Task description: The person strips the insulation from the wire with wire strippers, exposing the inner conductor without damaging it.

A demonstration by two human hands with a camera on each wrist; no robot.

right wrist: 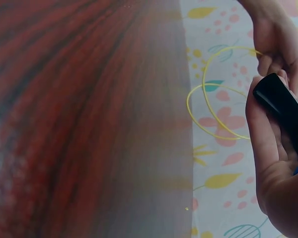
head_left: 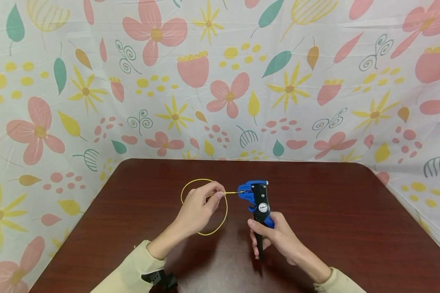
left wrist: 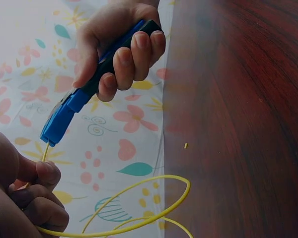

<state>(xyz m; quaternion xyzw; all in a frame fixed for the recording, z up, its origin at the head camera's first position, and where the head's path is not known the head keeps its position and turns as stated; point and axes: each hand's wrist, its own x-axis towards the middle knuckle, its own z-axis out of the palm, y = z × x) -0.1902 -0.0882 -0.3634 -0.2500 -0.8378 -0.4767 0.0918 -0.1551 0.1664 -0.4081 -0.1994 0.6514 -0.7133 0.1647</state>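
Observation:
My left hand [head_left: 199,207] pinches a looped yellow wire [head_left: 226,211] between thumb and fingertips. The wire's end runs rightward into the blue head of a wire stripper [head_left: 262,207]. Black and blue handles of that tool sit in my right hand [head_left: 278,236], fingers wrapped round them and thumb along the side. In the left wrist view the wire [left wrist: 186,191] enters the blue nose of the stripper [left wrist: 59,121], a short way from the left fingertips. The right wrist view shows a black handle end [right wrist: 275,91] in the palm, while the tool's head is out of frame.
A dark red-brown table [head_left: 139,183] lies under both hands. One tiny yellow piece [left wrist: 186,146] rests on it, seen in the left wrist view. Behind the table hangs a white cloth [head_left: 227,53] with flowers and leaves. A black band [head_left: 159,280] circles the left wrist.

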